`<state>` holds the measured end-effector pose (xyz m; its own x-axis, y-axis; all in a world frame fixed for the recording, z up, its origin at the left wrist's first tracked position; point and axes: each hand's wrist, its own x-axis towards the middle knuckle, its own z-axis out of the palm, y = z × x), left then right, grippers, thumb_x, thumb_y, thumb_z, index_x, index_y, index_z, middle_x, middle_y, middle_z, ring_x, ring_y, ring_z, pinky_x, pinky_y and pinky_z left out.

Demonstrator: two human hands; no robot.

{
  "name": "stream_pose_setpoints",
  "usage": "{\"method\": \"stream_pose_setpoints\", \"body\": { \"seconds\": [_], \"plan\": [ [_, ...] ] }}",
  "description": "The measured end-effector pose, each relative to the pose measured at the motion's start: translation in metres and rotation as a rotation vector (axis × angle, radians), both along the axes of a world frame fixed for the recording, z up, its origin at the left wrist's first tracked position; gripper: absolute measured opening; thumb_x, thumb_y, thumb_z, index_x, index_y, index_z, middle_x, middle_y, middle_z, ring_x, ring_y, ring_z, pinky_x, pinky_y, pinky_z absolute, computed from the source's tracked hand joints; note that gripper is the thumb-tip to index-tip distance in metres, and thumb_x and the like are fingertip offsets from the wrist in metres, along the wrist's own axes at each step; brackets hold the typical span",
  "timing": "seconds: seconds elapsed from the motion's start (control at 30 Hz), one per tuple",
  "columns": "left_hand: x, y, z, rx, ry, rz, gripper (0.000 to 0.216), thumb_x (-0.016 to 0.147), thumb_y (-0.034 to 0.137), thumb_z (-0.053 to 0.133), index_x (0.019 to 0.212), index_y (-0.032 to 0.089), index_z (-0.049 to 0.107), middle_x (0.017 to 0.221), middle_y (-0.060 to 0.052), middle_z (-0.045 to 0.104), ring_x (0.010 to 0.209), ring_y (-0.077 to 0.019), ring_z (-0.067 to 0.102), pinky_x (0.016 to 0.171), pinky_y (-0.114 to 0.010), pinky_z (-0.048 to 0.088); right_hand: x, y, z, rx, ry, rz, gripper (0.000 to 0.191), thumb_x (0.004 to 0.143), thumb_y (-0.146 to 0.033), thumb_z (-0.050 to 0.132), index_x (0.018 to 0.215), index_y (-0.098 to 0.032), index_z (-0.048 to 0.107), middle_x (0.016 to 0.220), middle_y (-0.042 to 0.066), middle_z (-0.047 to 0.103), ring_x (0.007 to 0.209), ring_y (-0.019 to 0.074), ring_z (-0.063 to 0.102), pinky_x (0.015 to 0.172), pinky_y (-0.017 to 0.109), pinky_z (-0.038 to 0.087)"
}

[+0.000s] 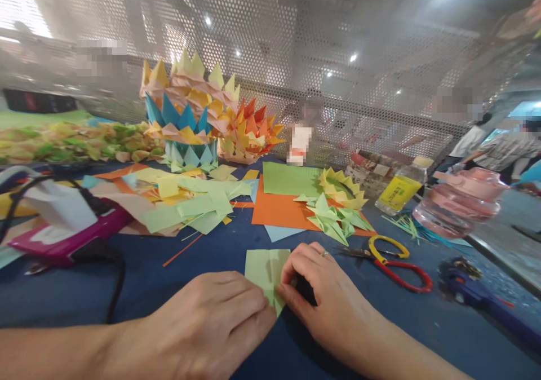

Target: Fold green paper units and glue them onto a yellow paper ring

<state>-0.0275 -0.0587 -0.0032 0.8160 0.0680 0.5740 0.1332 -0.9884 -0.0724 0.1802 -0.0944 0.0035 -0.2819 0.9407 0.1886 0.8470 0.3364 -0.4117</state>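
Observation:
A small piece of light green paper (258, 264) with a crease down it lies on the blue tabletop in front of me. My left hand (224, 318) is closed over its lower left part, fingers pressed together on the paper. On its right edge, my right hand (315, 290) pinches the paper between thumb and fingers; a ring shows on one finger. The lower end of the sheet is partly hidden by my hands. Scissors (382, 260) with one yellow and one red handle loop rest just right of my right hand.
Folded green paper pieces (332, 219) lie on orange paper (276, 211). Loose paper strips (203, 199) and a purple device (71, 236) with a black cord are left. Tall paper crowns (186, 109) stand behind. Rightward are a bottle (401, 188), pink jug (460, 202) and blue glue gun (482, 298).

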Motion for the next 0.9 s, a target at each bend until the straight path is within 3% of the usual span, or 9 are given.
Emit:
{"method": "stream_pose_setpoints", "body": {
  "seconds": [0.13, 0.27, 0.4, 0.47, 0.63, 0.8, 0.9],
  "plan": [
    [0.002, 0.001, 0.002, -0.024, 0.012, 0.002, 0.042, 0.099, 0.012, 0.02, 0.107, 0.01, 0.061, 0.077, -0.006, 0.067, 0.064, -0.018, 0.06, 0.064, -0.029, 0.05, 0.001, 0.0, -0.001, 0.002, -0.002, -0.002, 0.015, 0.088, -0.015, 0.06, 0.077, -0.02, 0.052, 0.084, 0.0, 0.057, 0.086, 0.0191, 0.049, 0.074, 0.034, 0.037],
    [0.001, 0.001, 0.003, -0.156, 0.122, 0.016, 0.033, 0.094, 0.011, 0.032, 0.105, 0.015, 0.063, 0.079, -0.005, 0.064, 0.068, -0.0184, 0.058, 0.064, -0.028, 0.05, 0.001, -0.001, -0.003, 0.01, 0.006, 0.008, 0.015, 0.089, -0.018, 0.06, 0.077, -0.02, 0.053, 0.084, 0.0, 0.058, 0.086, 0.0191, 0.049, 0.074, 0.034, 0.037],
    [0.001, 0.001, 0.001, -0.191, 0.111, 0.054, 0.029, 0.086, 0.008, 0.04, 0.103, 0.017, 0.062, 0.085, -0.004, 0.064, 0.075, -0.0192, 0.059, 0.071, -0.029, 0.051, 0.0, -0.001, -0.002, 0.015, 0.022, -0.003, 0.014, 0.089, -0.018, 0.062, 0.078, -0.02, 0.054, 0.084, 0.001, 0.059, 0.086, 0.0191, 0.051, 0.073, 0.033, 0.038],
    [0.001, 0.0, -0.001, -0.206, 0.123, 0.005, 0.027, 0.083, 0.009, 0.045, 0.101, 0.019, 0.062, 0.087, -0.002, 0.064, 0.075, -0.0185, 0.058, 0.071, -0.029, 0.05, 0.0, -0.001, 0.0, 0.005, 0.038, -0.016, 0.014, 0.087, -0.017, 0.064, 0.078, -0.02, 0.054, 0.085, 0.001, 0.059, 0.086, 0.0188, 0.051, 0.074, 0.033, 0.039],
    [-0.002, -0.005, -0.005, -0.218, 0.05, 0.117, 0.027, 0.079, 0.01, 0.053, 0.103, 0.021, 0.061, 0.095, 0.0, 0.064, 0.081, -0.0185, 0.059, 0.078, -0.029, 0.049, 0.001, -0.001, 0.004, -0.05, 0.074, -0.042, 0.018, 0.08, -0.02, 0.073, 0.08, -0.02, 0.055, 0.088, 0.0, 0.059, 0.086, 0.0185, 0.052, 0.077, 0.034, 0.04],
    [-0.003, -0.001, -0.008, -0.238, 0.122, 0.092, 0.037, 0.071, 0.018, 0.068, 0.108, 0.022, 0.061, 0.096, 0.0, 0.064, 0.083, -0.0191, 0.059, 0.077, -0.03, 0.049, 0.004, -0.001, 0.002, -0.056, 0.094, -0.037, 0.019, 0.079, -0.017, 0.072, 0.085, -0.021, 0.054, 0.092, 0.0, 0.058, 0.09, 0.0189, 0.052, 0.081, 0.035, 0.04],
    [-0.002, 0.003, -0.011, -0.223, 0.159, 0.034, 0.036, 0.072, 0.018, 0.065, 0.108, 0.023, 0.061, 0.092, 0.001, 0.063, 0.078, -0.0173, 0.057, 0.075, -0.028, 0.048, 0.009, 0.0, 0.001, -0.066, 0.097, -0.054, 0.019, 0.081, -0.017, 0.069, 0.089, -0.022, 0.053, 0.095, 0.0, 0.058, 0.092, 0.0193, 0.052, 0.083, 0.036, 0.041]
  ]
}}
